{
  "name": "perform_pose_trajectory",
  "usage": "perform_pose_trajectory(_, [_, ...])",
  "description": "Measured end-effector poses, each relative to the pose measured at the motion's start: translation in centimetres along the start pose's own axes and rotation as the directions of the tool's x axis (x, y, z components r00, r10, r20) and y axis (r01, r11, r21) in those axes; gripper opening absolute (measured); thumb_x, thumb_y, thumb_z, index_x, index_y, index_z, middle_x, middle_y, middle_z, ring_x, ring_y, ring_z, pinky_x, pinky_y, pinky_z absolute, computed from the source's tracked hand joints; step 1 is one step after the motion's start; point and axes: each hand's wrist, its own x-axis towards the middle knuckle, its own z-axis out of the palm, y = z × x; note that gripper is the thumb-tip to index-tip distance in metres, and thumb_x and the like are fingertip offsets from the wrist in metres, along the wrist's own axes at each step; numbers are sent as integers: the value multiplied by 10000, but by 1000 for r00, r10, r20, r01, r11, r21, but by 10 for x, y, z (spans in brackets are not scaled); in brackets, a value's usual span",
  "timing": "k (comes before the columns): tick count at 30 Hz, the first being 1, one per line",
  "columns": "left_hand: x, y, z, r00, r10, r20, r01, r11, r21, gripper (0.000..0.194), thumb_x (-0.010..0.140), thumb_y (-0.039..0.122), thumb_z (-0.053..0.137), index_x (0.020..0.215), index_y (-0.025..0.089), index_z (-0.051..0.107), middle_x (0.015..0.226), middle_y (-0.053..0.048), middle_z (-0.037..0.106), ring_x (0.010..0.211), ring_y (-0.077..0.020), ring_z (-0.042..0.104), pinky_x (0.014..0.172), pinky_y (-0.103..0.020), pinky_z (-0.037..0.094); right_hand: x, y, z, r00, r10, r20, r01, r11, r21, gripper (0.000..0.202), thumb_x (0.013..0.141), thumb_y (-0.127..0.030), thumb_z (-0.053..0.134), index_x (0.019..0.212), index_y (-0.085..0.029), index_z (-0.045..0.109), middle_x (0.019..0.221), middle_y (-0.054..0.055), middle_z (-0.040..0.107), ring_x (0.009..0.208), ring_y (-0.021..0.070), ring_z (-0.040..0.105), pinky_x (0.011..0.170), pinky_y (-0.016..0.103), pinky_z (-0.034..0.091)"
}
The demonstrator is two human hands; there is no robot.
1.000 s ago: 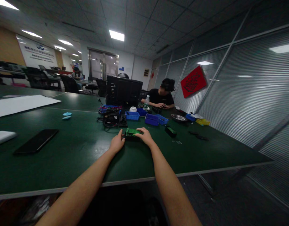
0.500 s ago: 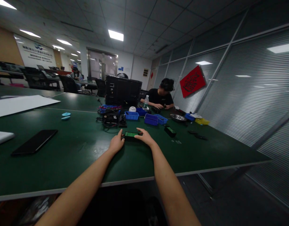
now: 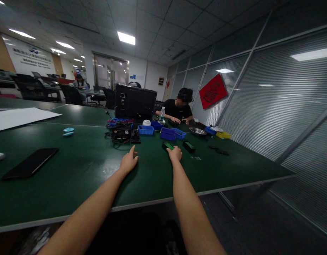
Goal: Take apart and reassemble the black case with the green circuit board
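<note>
My right hand (image 3: 175,153) grips the near right end of a black case with a green circuit board in it (image 3: 167,145); its fingers partly cover that end. A second black case with a green circuit board (image 3: 189,146) lies just to the right, close to the first. My left hand (image 3: 129,160) rests over the table, holding nothing, with the index finger stretched forward and the thumb apart. Ahead of it are a black power box with cables (image 3: 121,135) and a small black stand (image 3: 135,136). Small clear pieces (image 3: 198,158) lie right of my right hand.
Blue bins (image 3: 145,130), a white ball (image 3: 147,122), a water bottle (image 3: 161,115) and a metal bowl (image 3: 198,131) stand behind. A monitor (image 3: 135,102) rises at the back. A co-worker (image 3: 178,106) sits across. A black phone (image 3: 30,163) lies left. The table's front edge (image 3: 153,202) is near me.
My right hand has moved right with the black case, bringing it beside the second one. My left hand has let go of it and stays at the left. The view has shifted slightly.
</note>
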Motion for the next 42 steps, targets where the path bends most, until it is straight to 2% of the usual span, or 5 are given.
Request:
perform_pose_trajectory(7, [-1, 3, -3, 1000, -7, 8, 7, 1000, -1, 635, 773, 242, 456, 1352, 162, 206, 1109, -62, 602, 958, -180, 569, 816, -285, 404, 4, 0, -1, 995, 88, 43, -89, 996, 22, 439, 839, -400, 343, 1136, -134, 527, 1145, 186, 503, 1072, 302, 448, 832, 410, 360])
perform_pose_trajectory(16, [-1, 0, -1, 1000, -5, 4, 5, 1000, 6, 634, 773, 249, 452, 1353, 175, 206, 1108, -54, 601, 963, -183, 566, 819, -285, 403, -9, -9, 0, 996, -90, -18, 89, 995, -45, 347, 740, -319, 526, 1061, -188, 535, 1129, 126, 498, 1039, 269, 465, 816, 352, 385])
perform_pose_trajectory(26, [-1, 1, -2, 1000, -15, 14, 15, 1000, -7, 628, 775, 254, 457, 1351, 187, 217, 1111, -49, 599, 957, -182, 566, 824, -287, 406, -12, -13, 9, 980, -167, 107, 177, 981, -86, 438, 712, -305, 553, 1111, -147, 466, 1092, 143, 532, 1026, 271, 493, 818, 356, 404])
perform_pose_trajectory(32, [0, 0, 0, 1000, -6, 3, 6, 1000, 0, 623, 767, 250, 465, 1344, 194, 235, 1086, -49, 611, 946, -177, 575, 816, -288, 414, -24, -22, 8, 973, -229, -4, 224, 955, -192, 409, 728, -252, 564, 1100, -155, 425, 1114, 150, 487, 1029, 270, 476, 814, 389, 393])
perform_pose_trajectory(42, [1, -2, 1, 1000, -4, 0, 4, 1000, -22, 625, 765, 250, 470, 1343, 193, 239, 1078, -41, 616, 940, -175, 577, 827, -285, 410, -42, -37, 13, 919, -387, 78, 394, 909, -135, 470, 776, -506, 463, 1116, -184, 424, 1163, 162, 413, 1070, 293, 406, 805, 433, 379])
